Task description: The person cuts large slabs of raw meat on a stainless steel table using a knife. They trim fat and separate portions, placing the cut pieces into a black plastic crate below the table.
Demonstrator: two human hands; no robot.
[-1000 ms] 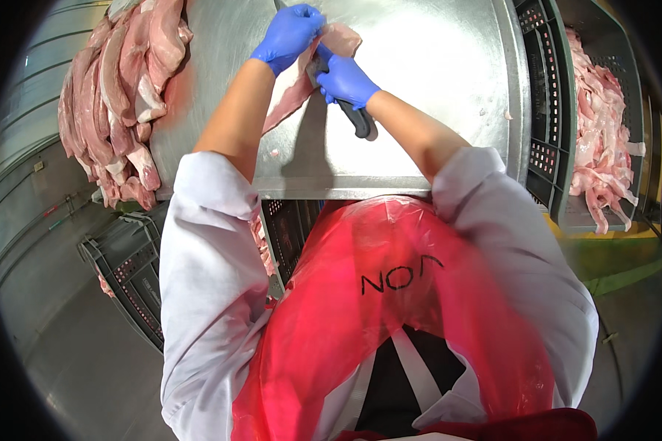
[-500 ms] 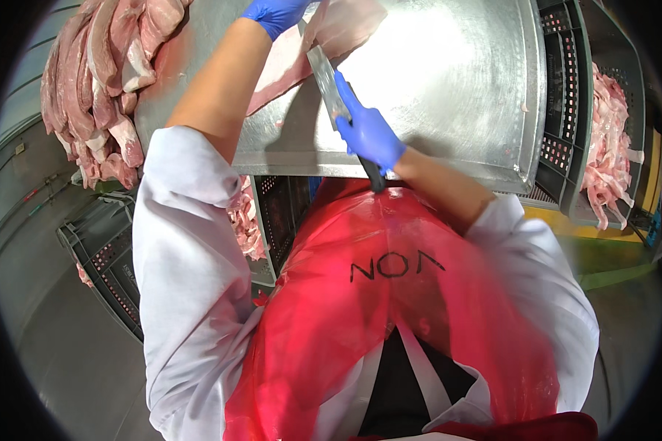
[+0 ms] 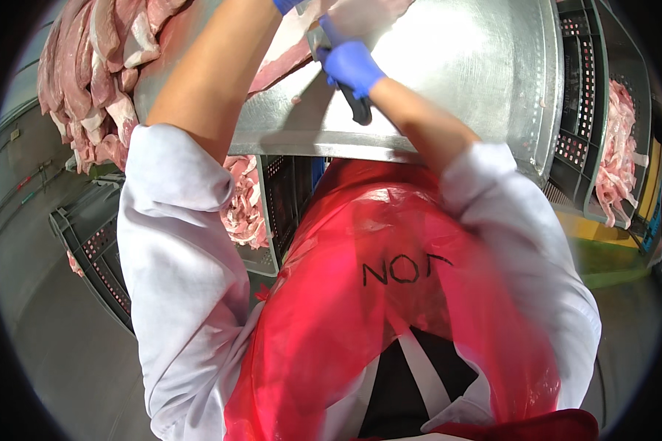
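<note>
My left hand [image 3: 287,4], in a blue glove, is mostly cut off by the top edge of the head view, beside a pale pink slab of meat [image 3: 279,66]; its fingers are out of sight. My right hand [image 3: 351,67], also gloved in blue, is closed round a knife [image 3: 359,110] with a black handle, its forefinger stretched along the upper part near the meat. The slab lies on a metal work surface [image 3: 449,95] with a raised rim, and part of it is outside the picture.
Long meat pieces [image 3: 88,66] are heaped at the surface's left end. A dark crate [image 3: 616,147] with trimmings stands at the right. Another crate [image 3: 244,206] with meat sits below the near edge, and a further crate [image 3: 88,250] is at lower left.
My left hand has moved up, mostly out of view. My right hand with the knife dropped toward the near edge, then rose again to the meat. The surface sits higher in the picture.
</note>
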